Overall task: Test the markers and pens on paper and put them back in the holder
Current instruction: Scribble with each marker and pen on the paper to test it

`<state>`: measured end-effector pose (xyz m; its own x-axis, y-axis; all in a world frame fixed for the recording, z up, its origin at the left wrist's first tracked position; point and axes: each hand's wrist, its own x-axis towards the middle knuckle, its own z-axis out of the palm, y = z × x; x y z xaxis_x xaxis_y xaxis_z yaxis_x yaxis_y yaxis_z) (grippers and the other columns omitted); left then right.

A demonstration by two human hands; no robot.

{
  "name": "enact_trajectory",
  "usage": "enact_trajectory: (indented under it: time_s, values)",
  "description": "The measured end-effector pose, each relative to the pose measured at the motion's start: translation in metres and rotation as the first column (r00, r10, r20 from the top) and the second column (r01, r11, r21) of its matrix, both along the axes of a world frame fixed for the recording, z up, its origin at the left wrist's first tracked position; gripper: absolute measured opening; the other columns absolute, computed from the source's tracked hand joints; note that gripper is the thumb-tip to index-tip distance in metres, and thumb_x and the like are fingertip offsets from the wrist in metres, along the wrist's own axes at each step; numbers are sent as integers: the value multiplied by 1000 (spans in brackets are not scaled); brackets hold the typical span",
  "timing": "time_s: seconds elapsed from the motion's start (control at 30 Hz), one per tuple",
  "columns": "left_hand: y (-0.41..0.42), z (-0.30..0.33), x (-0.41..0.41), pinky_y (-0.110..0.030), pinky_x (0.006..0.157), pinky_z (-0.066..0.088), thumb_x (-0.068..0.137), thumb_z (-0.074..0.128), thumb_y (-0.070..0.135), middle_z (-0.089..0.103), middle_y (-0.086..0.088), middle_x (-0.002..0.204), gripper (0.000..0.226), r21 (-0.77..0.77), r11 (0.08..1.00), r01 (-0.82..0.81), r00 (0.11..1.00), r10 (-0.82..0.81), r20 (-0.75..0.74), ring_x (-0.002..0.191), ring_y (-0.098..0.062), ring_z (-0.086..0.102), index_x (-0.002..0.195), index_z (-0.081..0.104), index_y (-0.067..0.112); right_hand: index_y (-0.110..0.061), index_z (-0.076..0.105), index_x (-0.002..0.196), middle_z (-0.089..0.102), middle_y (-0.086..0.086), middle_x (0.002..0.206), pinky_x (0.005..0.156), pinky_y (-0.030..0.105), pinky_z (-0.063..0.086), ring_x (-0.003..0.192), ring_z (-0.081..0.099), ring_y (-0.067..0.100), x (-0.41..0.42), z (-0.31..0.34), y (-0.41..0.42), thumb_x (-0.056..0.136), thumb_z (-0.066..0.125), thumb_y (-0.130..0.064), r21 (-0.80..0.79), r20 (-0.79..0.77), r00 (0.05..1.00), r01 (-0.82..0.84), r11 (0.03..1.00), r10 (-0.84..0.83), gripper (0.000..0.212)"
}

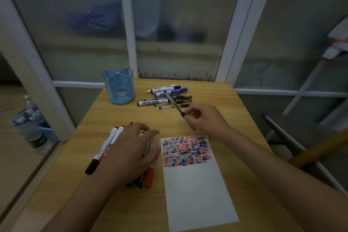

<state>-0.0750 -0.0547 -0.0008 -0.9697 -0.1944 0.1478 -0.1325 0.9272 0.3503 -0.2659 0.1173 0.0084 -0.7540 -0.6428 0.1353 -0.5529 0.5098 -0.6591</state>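
The right hand (pixel 204 118) is pinching a pen (pixel 174 102) angled toward the table's far edge, nearer the loose pens there, while the left hand (pixel 131 150) is resting spread over markers (pixel 105 147) beside the paper (pixel 195 184), the blue holder (pixel 119 85) standing far-left.

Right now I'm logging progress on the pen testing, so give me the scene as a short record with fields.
holder: blue holder upright at the table's far left, no pens visible inside
far pile: markers and pens lying right of the holder
near pile: markers under the left hand
right hand: right hand holds a pen above the table
paper: paper with its top part covered in scribbles
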Motion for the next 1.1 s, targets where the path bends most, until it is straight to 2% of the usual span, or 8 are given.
enact_trajectory:
  time_s: [0.17,0.27,0.33,0.4,0.53,0.73,1.0,1.1]
  values:
    - [31,6,1,-25,102,36,96,44,53,39,14,143,55,91,988,123,992,-119,-44,126,-3,34,147,26,45,-11,67,94,76,5,83,65,26,58,75,74,17,69,-2,38,91,67,-4,-315,447,888,43,948,109,7]
    - [53,10,1,-11,87,36,98,48,41,53,19,119,49,101,968,231,972,-225,-70,101,8,44,142,28,46,-11,66,88,75,9,81,67,31,59,74,73,21,94,-6,46,91,65,2,-408,539,823,69,910,179,14]
    - [62,10,2,-6,77,39,98,50,32,51,28,98,46,155,951,266,964,-257,-74,88,13,50,135,27,50,-13,67,88,74,13,86,69,31,59,78,73,24,103,-7,51,92,66,-1,-443,560,806,95,891,192,12]
    - [66,7,4,-3,77,39,98,52,27,43,38,95,44,163,946,282,957,-266,-114,94,19,47,126,29,53,-14,68,91,76,11,90,70,32,59,83,75,25,108,-5,56,94,66,-11,-448,587,788,128,885,184,5]
    - [69,-1,4,-10,73,39,99,48,24,41,26,100,26,152,946,288,951,-264,-159,96,3,48,120,46,39,-21,72,90,75,9,80,66,35,56,73,74,23,107,-3,57,101,56,-30,-391,557,823,143,909,111,21]
    - [70,-2,-2,-16,75,40,95,21,47,51,14,104,40,102,942,318,945,-308,-107,90,0,47,119,49,31,-13,69,77,72,14,73,63,37,54,63,70,25,97,-3,57,104,45,-16,-358,452,882,40,933,135,37]
    - [69,7,-7,-27,87,47,104,36,29,57,9,123,32,77,931,358,928,-364,86,100,-3,51,135,42,34,-6,67,71,70,5,68,65,27,56,65,69,17,91,-4,68,104,39,-10,-324,430,879,-62,944,205,43]
    - [67,5,-9,-31,83,50,103,33,41,63,9,119,32,12,924,383,921,-383,69,97,-5,56,135,39,44,-6,65,69,70,11,69,67,28,57,67,70,21,88,-6,73,99,40,-19,-333,442,865,-87,939,237,42]
